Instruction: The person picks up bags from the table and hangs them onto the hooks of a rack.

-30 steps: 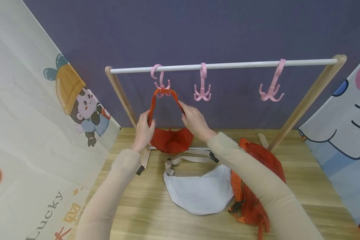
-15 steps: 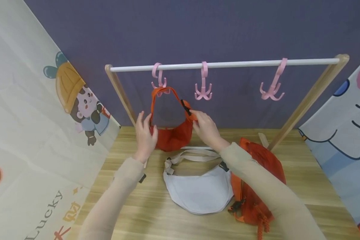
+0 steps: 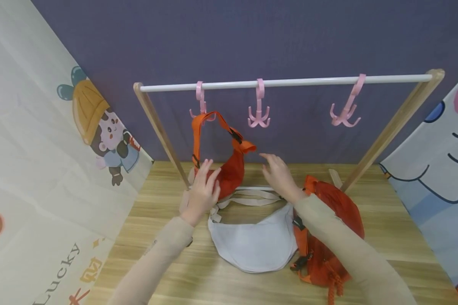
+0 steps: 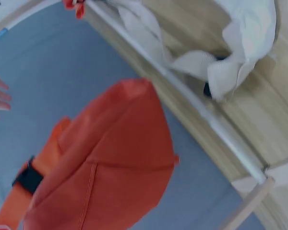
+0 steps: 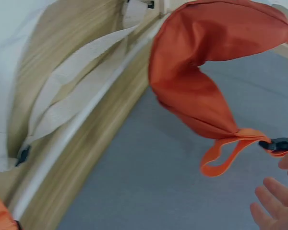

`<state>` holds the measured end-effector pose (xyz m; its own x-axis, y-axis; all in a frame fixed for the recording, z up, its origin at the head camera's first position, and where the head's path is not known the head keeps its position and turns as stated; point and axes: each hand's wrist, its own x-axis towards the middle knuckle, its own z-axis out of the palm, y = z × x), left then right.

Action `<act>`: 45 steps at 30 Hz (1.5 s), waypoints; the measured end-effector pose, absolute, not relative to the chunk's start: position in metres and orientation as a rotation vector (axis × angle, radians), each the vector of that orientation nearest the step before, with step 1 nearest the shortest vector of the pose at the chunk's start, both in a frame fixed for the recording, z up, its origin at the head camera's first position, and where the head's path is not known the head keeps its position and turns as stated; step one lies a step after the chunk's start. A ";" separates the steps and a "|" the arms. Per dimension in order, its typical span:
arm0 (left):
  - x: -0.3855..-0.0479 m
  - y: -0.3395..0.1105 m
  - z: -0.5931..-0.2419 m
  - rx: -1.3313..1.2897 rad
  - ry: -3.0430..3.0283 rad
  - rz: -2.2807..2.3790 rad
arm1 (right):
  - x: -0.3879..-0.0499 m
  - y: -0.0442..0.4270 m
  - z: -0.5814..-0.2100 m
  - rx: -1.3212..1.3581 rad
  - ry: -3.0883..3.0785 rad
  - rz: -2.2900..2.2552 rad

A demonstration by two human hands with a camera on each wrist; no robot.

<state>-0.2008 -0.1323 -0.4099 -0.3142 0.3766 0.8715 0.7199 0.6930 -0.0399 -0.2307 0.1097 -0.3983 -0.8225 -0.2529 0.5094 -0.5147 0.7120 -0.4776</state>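
An orange-red waist bag (image 3: 233, 171) hangs by its orange strap (image 3: 196, 137) from the left pink hook (image 3: 200, 101). My left hand (image 3: 203, 192) is in front of the bag's lower left part with its fingers loosely spread; whether it touches the cloth cannot be told. My right hand (image 3: 280, 176) stands apart from the bag, to its right, fingers extended and holding nothing. In the right wrist view the bag (image 5: 192, 76) hangs curved, its black buckle (image 5: 278, 144) near the fingers. The left wrist view shows the bag (image 4: 120, 158) close up.
A white rail (image 3: 301, 82) on wooden posts also carries a middle pink hook (image 3: 258, 110) and a right pink hook (image 3: 346, 108). On the wooden table (image 3: 160, 254) lie a white waist bag (image 3: 255, 245) and a red bag (image 3: 339, 212) partly behind my right sleeve.
Both hands have let go of the orange-red bag's strap. My left hand has moved down and right, my right hand right and down. The bag hangs from the left hook, which has turned slightly.
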 end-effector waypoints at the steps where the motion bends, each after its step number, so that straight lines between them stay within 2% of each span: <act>1: -0.199 -0.129 -0.413 -0.870 -1.941 -0.443 | -0.230 0.111 -0.400 0.582 -2.528 0.875; 12: -0.192 -0.104 -0.446 -1.009 -2.074 -0.506 | -0.227 0.125 -0.426 0.525 -2.660 0.887; 19: -0.191 -0.095 -0.465 -1.092 -2.395 -0.472 | -0.230 0.135 -0.448 0.515 -2.687 0.864; 33: -0.202 -0.090 -0.485 -1.018 -2.951 -0.450 | -0.236 0.147 -0.479 0.518 -2.921 0.881; 45: -0.214 -0.094 -0.500 -0.915 -3.023 -0.407 | -0.239 0.151 -0.497 0.498 -3.049 0.851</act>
